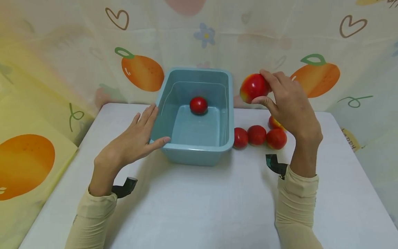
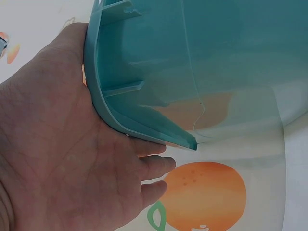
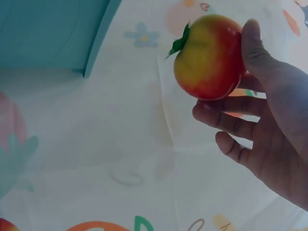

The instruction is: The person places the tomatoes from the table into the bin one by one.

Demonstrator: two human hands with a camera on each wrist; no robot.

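Holds the red-and-yellow fruit [image 1: 254, 88] in the right hand [image 1: 289, 103], pinched between thumb and fingertips, raised above the level of the table [image 1: 192, 207] and to the right of the blue tub [image 1: 196, 148], apart from its rim. Shows a green leaf [image 3: 179, 42] on the same fruit (visible in the right wrist view). Rests the left hand [image 1: 132, 140] against the left side of the tub, fingers straight, thumb across the rim at the near-left corner (palm side facing the tub). Contains, on the tub floor toward the far wall, one red fruit [image 1: 198, 105]. Note, on the table just right of the tub, three red fruits [image 1: 256, 135] in a row, plus one yellow-and-red fruit [image 1: 275, 122] behind (partly hidden by the right hand). Note further the beige sleeves [image 1: 296, 200], with a black mount [image 1: 124, 187] at each wrist. Includes, behind the table, a pale backdrop cloth [image 1: 174, 41] printed with oranges [image 1: 143, 73], outlined hearts [image 1: 352, 27] and a blue flower [image 1: 204, 35].
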